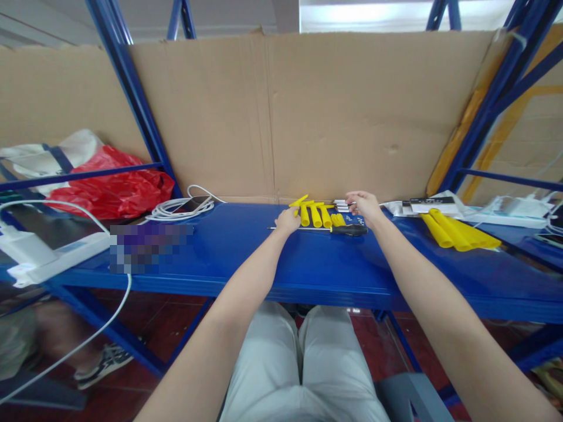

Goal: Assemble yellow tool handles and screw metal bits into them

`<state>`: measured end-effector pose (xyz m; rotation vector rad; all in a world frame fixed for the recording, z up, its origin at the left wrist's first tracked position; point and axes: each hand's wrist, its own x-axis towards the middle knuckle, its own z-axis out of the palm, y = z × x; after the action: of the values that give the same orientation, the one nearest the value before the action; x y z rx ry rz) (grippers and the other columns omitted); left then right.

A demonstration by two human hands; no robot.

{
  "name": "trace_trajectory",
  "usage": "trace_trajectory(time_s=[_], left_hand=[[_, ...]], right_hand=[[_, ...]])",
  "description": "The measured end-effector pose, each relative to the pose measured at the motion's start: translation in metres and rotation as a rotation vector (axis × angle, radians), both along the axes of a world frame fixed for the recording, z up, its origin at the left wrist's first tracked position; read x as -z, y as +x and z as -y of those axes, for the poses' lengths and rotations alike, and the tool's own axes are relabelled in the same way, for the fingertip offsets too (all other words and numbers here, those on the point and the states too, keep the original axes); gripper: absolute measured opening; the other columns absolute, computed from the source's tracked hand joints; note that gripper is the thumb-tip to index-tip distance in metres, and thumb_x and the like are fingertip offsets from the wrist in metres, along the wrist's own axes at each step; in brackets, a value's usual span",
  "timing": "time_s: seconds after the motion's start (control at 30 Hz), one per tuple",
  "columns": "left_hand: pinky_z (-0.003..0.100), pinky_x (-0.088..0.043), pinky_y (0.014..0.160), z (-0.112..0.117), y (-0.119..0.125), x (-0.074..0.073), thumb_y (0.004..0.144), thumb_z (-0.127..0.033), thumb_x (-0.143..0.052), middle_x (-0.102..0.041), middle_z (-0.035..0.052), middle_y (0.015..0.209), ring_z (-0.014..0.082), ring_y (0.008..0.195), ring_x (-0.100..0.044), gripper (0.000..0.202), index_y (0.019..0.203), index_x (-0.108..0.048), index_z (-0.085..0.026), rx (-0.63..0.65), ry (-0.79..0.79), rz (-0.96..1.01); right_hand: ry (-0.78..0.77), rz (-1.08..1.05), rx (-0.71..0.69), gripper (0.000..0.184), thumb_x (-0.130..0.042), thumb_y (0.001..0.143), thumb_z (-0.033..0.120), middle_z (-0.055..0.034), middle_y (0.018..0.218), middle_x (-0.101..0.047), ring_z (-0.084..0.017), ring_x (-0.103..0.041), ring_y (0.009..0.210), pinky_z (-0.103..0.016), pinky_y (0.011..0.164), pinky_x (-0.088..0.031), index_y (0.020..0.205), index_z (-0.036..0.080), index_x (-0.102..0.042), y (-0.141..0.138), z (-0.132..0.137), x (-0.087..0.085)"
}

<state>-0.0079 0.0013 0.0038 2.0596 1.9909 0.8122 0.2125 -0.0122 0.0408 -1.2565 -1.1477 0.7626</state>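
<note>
In the head view, the fingers of my left hand (288, 220) are pinched narrow on a slanting yellow piece (301, 201), near the back edge of the blue surface (246, 252). Just beside it, a row of yellow tubes (315, 215) lies behind a black-handled screwdriver (352, 230). The fingers of my right hand (367, 208) are right by some small white pieces (341, 205) at that back edge; I cannot tell whether they grip one. Toward the surface's right end lies a yellow bundle (457, 231).
</note>
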Motion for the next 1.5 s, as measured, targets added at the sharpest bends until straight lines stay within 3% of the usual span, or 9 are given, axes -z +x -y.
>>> trace_trajectory(time_s=[0.17, 0.27, 0.4, 0.57, 0.83, 1.03, 1.27, 1.37, 1.5], left_hand=[[0.054, -0.042, 0.112, -0.002, 0.001, 0.001, 0.096, -0.039, -0.048, -0.056, 0.0104, 0.15, 0.0343, 0.138, -0.052, 0.057, 0.151, -0.049, -0.024, 0.059, -0.091, -0.031], [0.058, -0.035, 0.116, -0.001, 0.0, 0.0, 0.097, -0.042, -0.046, -0.054, 0.0101, 0.152, 0.0358, 0.143, -0.046, 0.058, 0.152, -0.048, -0.024, 0.08, -0.137, -0.05], [0.062, -0.028, 0.119, 0.003, 0.002, -0.002, 0.096, -0.034, -0.048, -0.05, 0.0082, 0.156, 0.0349, 0.147, -0.04, 0.053, 0.148, -0.053, -0.027, 0.116, -0.108, -0.119], [0.063, -0.026, 0.119, 0.008, 0.006, -0.002, 0.096, -0.023, -0.049, -0.051, 0.0083, 0.155, 0.0312, 0.147, -0.04, 0.045, 0.139, -0.062, -0.027, 0.205, -0.024, -0.183], [0.062, -0.028, 0.119, 0.006, 0.003, -0.001, 0.095, -0.014, -0.047, -0.053, 0.0043, 0.154, 0.028, 0.147, -0.041, 0.054, 0.144, -0.056, -0.034, 0.26, -0.054, -0.22], [0.055, -0.025, 0.122, -0.001, 0.0, -0.001, 0.093, -0.015, -0.052, -0.053, 0.0071, 0.153, 0.0262, 0.145, -0.045, 0.055, 0.146, -0.054, -0.03, 0.224, -0.063, -0.204], [0.034, -0.035, 0.118, -0.01, -0.005, 0.004, 0.09, -0.011, -0.053, -0.055, 0.0074, 0.152, 0.0201, 0.142, -0.049, 0.054, 0.142, -0.058, -0.024, 0.254, -0.042, -0.118], [0.038, -0.031, 0.121, -0.007, -0.003, 0.002, 0.087, -0.009, -0.054, -0.055, 0.0073, 0.152, 0.0208, 0.143, -0.047, 0.056, 0.141, -0.059, -0.025, 0.251, -0.03, -0.124], [0.051, -0.022, 0.124, 0.002, 0.003, -0.001, 0.087, -0.011, -0.055, -0.051, 0.0068, 0.155, 0.0253, 0.147, -0.041, 0.058, 0.143, -0.058, -0.025, 0.272, 0.002, -0.149]], right_hand=[[-0.047, 0.212, -0.042, 0.012, -0.058, 0.086, 0.009, -0.0031, 0.078, -0.071, -0.006, -0.052, 0.049, -0.017, 0.047, -0.043, 0.091, 0.015, -0.068, -0.006, -0.006, 0.011], [-0.027, 0.462, -0.074, 0.018, -0.057, 0.086, 0.007, -0.0061, 0.087, -0.075, -0.01, -0.063, 0.063, -0.021, 0.062, -0.053, 0.093, 0.014, -0.072, -0.009, -0.011, 0.018], [0.098, 0.816, -0.152, 0.025, -0.057, 0.082, 0.006, -0.0073, 0.101, -0.078, -0.018, -0.072, 0.092, -0.03, 0.089, -0.055, 0.093, 0.016, -0.077, -0.012, -0.013, 0.023], [0.104, 1.058, -0.237, 0.031, -0.056, 0.084, 0.007, -0.0079, 0.11, -0.078, -0.021, -0.073, 0.101, -0.033, 0.097, -0.053, 0.101, 0.017, -0.08, -0.016, -0.007, 0.024], [0.119, 1.134, -0.239, 0.032, -0.057, 0.085, 0.008, -0.0059, 0.111, -0.078, -0.02, -0.073, 0.1, -0.032, 0.096, -0.054, 0.103, 0.018, -0.08, -0.017, -0.006, 0.025], [0.109, 1.112, -0.232, 0.029, -0.059, 0.083, 0.007, -0.0056, 0.109, -0.079, -0.021, -0.073, 0.099, -0.032, 0.096, -0.054, 0.098, 0.019, -0.081, -0.019, -0.004, 0.023], [0.114, 1.086, -0.247, 0.028, -0.06, 0.082, 0.005, -0.0049, 0.106, -0.079, -0.02, -0.073, 0.097, -0.03, 0.094, -0.054, 0.093, 0.02, -0.081, -0.019, -0.004, 0.023], [0.118, 1.085, -0.249, 0.028, -0.06, 0.082, 0.004, -0.0058, 0.106, -0.079, -0.02, -0.073, 0.096, -0.03, 0.094, -0.054, 0.093, 0.019, -0.081, -0.02, -0.004, 0.022], [0.111, 1.096, -0.256, 0.028, -0.059, 0.083, 0.004, -0.0071, 0.108, -0.079, -0.02, -0.073, 0.096, -0.03, 0.093, -0.054, 0.094, 0.017, -0.081, -0.021, -0.003, 0.022]])
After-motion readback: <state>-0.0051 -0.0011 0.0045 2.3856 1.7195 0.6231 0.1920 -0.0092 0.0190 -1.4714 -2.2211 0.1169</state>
